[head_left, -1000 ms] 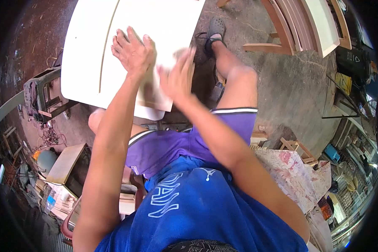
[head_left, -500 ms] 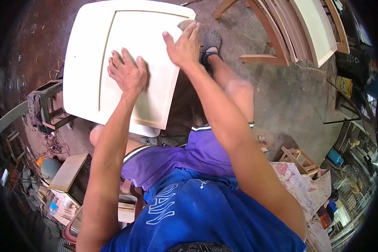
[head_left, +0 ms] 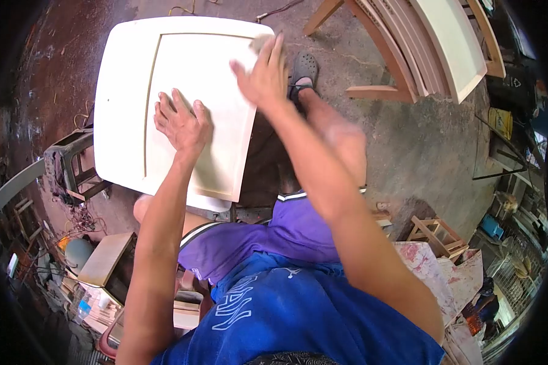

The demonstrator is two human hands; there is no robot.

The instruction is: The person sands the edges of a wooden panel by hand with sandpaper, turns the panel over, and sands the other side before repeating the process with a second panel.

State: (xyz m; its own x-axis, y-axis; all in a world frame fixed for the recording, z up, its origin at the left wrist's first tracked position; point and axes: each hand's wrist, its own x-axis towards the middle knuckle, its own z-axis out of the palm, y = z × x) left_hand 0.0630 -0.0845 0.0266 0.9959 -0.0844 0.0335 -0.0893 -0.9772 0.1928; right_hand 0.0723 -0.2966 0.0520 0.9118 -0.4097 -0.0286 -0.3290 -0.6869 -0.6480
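Note:
A pale, flat panel (head_left: 182,67) with a thin raised edge lies on a white round-cornered tabletop (head_left: 122,91) in front of me. My left hand (head_left: 181,123) rests on the middle of the panel, fingers spread, holding nothing. Near the panel's far right corner is my right hand (head_left: 262,79), blurred by motion, its fingers stretched forward. Under those fingers sits a greyish-brown piece of what looks like sandpaper (head_left: 259,44), mostly covered by the hand and pressed against the panel.
Several pale panels (head_left: 432,42) lean on a wooden frame (head_left: 380,91) at the upper right. A dark stool (head_left: 73,161) stands left of the tabletop. My foot in a grey clog (head_left: 304,66) is just right of it. Behind lie a small wooden frame (head_left: 435,234) and floral cloth (head_left: 420,261).
My right hand, with the sandpaper, has shifted slightly toward the panel's far edge. The left hand keeps its place on the panel. The whole view has tilted a little.

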